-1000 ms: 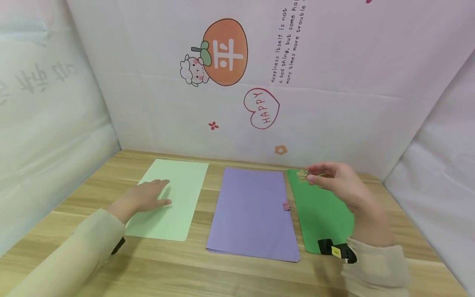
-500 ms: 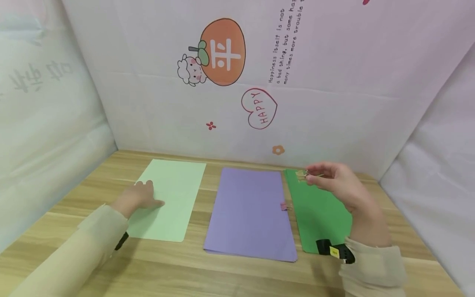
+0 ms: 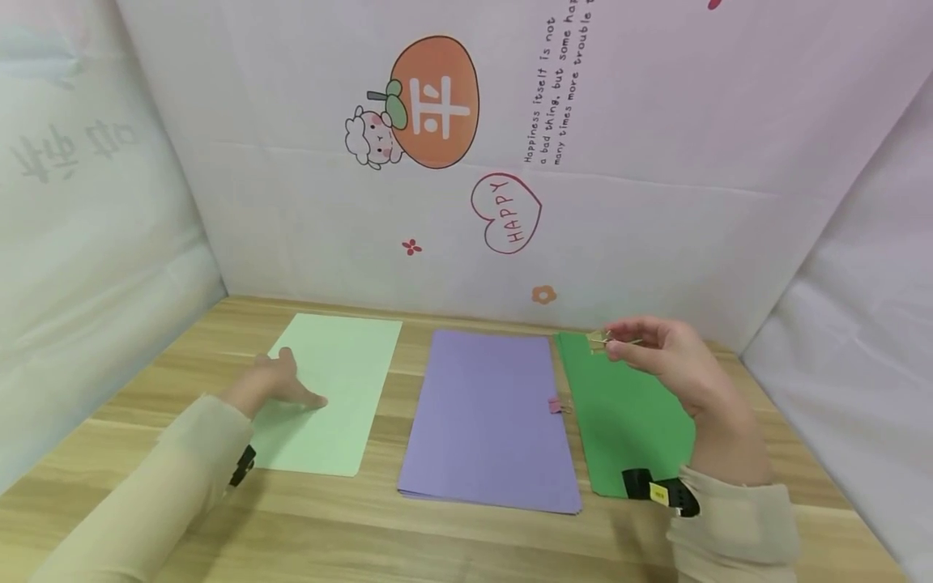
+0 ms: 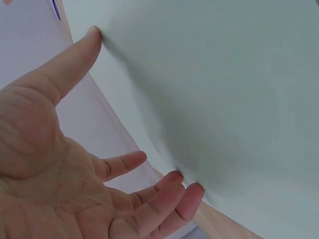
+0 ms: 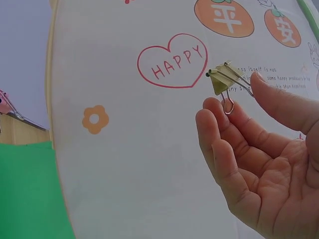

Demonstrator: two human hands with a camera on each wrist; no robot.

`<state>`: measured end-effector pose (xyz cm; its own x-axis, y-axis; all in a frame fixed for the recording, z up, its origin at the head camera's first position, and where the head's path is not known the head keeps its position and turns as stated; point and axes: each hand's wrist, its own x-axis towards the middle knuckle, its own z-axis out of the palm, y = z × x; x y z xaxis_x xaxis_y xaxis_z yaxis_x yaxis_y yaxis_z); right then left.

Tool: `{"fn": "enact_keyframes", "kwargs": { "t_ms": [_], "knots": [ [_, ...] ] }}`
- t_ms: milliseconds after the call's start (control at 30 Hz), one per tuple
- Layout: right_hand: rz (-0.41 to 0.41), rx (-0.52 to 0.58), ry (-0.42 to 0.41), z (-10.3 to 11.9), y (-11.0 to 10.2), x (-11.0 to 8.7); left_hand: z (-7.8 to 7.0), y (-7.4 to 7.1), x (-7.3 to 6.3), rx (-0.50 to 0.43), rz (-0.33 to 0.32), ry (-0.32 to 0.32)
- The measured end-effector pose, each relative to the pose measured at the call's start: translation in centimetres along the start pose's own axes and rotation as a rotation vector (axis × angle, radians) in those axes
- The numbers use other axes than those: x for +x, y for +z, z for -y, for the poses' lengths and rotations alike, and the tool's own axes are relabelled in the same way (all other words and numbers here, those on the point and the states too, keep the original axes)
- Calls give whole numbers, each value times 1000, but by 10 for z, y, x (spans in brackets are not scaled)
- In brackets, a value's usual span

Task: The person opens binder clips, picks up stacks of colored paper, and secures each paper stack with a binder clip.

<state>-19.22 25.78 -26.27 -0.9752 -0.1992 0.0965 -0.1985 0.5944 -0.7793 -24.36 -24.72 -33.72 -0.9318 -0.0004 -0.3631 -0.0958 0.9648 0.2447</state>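
Note:
At the left edge of the light green paper [image 3: 350,372], my left hand [image 3: 271,385] reaches down. Its thumb [image 4: 82,52] lies stretched over the sheet, while the fingertips [image 4: 193,194] sit along the edge, relaxed and slightly bent. Over the far part of the green paper [image 3: 627,429], my right hand [image 3: 674,360] holds up a yellow binder clip [image 5: 224,79]. Thumb and fingers pinch the clip by its wire handles, with its mouth pointing left in the head view.
Between the two lies a stack of purple paper [image 3: 490,417], with a pink binder clip [image 3: 556,406] on its right edge. A printed white cloth [image 3: 328,227] rises behind the wooden table [image 3: 466,551], and more white cloth hangs at both sides.
My left hand has drawn back leftward, from fingers spread over the light green paper to its left edge. The right hand stays nearly still with the yellow binder clip.

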Motion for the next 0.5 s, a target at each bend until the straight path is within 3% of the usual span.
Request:
{"fn": "enact_keyframes", "kwargs": {
  "t_ms": [267,500],
  "knots": [
    [-1,9,-5,2,0,0,3,2,8,13,-24,-11],
    [2,38,-14,4,1,-1,2,2,4,-27,-22,-59]
  ]
}}
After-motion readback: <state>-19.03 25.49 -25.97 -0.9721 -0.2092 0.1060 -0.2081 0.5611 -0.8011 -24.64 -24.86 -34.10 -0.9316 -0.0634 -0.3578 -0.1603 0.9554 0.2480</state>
